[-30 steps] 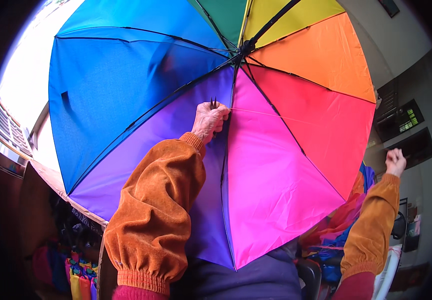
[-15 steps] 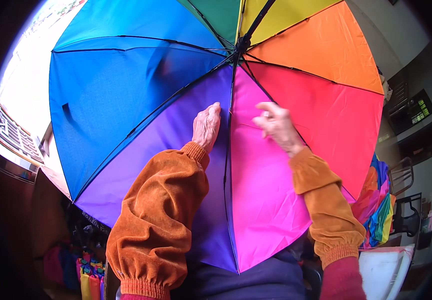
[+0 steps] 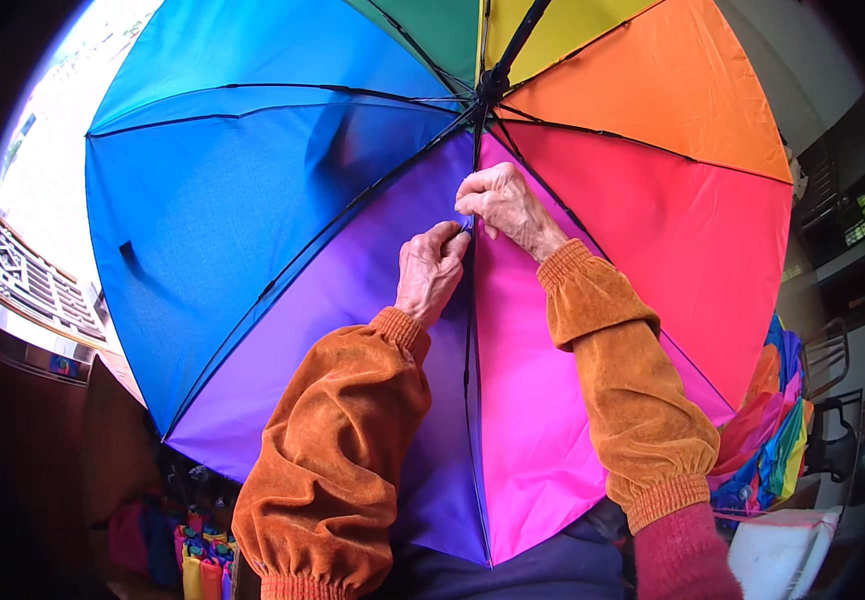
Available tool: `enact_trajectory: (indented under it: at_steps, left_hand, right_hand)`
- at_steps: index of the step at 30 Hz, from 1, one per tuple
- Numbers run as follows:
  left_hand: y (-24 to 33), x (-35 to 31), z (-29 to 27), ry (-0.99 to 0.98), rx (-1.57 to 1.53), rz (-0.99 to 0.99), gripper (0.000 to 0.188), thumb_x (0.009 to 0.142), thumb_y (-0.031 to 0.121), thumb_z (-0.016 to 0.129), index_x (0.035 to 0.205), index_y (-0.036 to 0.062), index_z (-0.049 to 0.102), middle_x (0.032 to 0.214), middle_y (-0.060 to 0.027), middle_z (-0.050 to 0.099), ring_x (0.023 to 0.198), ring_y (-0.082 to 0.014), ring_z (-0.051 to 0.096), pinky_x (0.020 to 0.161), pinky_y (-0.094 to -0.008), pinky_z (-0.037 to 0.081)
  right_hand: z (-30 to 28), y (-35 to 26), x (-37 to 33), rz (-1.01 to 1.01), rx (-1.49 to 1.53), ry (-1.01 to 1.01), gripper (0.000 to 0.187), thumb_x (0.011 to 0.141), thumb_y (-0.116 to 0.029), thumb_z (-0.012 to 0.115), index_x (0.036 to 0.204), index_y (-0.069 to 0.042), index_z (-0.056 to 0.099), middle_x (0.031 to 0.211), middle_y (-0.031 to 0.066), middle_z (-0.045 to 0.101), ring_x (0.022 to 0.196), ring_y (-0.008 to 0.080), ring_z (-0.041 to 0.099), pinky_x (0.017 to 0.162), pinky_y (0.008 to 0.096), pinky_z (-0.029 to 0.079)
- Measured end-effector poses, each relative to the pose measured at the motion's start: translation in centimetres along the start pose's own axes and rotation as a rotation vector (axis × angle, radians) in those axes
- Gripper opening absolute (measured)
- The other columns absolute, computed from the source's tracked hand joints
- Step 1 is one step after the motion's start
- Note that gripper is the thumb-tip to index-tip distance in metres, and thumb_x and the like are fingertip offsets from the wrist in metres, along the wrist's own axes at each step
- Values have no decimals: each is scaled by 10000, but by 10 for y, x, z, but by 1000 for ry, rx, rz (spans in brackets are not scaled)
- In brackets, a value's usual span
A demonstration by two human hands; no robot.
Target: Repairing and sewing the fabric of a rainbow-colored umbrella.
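While an open rainbow umbrella [image 3: 372, 230] fills the view overhead, the left hand [image 3: 430, 272] and right hand [image 3: 500, 203] pinch the black rib [image 3: 470, 330] between purple and pink panels, which runs from the hub at twelve o'clock toward six.

Umbrella canopy [image 3: 282, 230] (ribs too) ahead
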State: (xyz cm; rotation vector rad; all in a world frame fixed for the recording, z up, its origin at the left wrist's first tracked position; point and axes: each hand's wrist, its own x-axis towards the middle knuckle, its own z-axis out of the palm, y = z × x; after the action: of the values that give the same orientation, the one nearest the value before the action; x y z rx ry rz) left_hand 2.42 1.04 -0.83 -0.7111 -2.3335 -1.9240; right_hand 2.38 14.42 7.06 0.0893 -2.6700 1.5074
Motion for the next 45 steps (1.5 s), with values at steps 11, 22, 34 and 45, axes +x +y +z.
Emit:
enact_trajectory:
  at_steps: [11, 22, 34, 45]
  left_hand:
    - [-4, 9, 3, -10, 1, -15, 206, 857, 145, 532, 940, -25, 615, 549, 17, 422, 517, -52, 381, 481, -236, 333]
    - [0, 10, 0, -9, -20, -4, 192, 859, 138, 535, 929, -19, 621, 559, 61, 376, 533, -30, 364, 467, -227, 309]
    - [7, 11, 13, 116, 413, 308, 140, 793, 60, 525, 896, 25, 614, 768, -178, 600, 683, -355, 582, 589, -408, 452]
    - [13, 10, 14, 158, 490, 468, 124, 821, 72, 545, 882, -8, 619, 742, -195, 603, 651, -288, 617, 600, -325, 457]
  right_hand:
    - [0, 6, 3, -7, 48, -16, 153, 698, -96, 551, 667, 46, 600, 517, 46, 505, 381, 103, 460, 373, 244, 365]
    - [-3, -2, -14, -20, 195, 83, 158, 703, -96, 558, 677, 56, 595, 520, 41, 507, 378, 90, 454, 364, 222, 355]
    - [0, 8, -32, -65, 362, 115, 167, 703, -93, 550, 668, 64, 593, 497, 57, 504, 386, 100, 470, 356, 224, 380]
    - [1, 20, -38, -142, 541, 158, 163, 658, -93, 561, 648, 67, 592, 489, 64, 498, 397, 111, 483, 345, 233, 380]
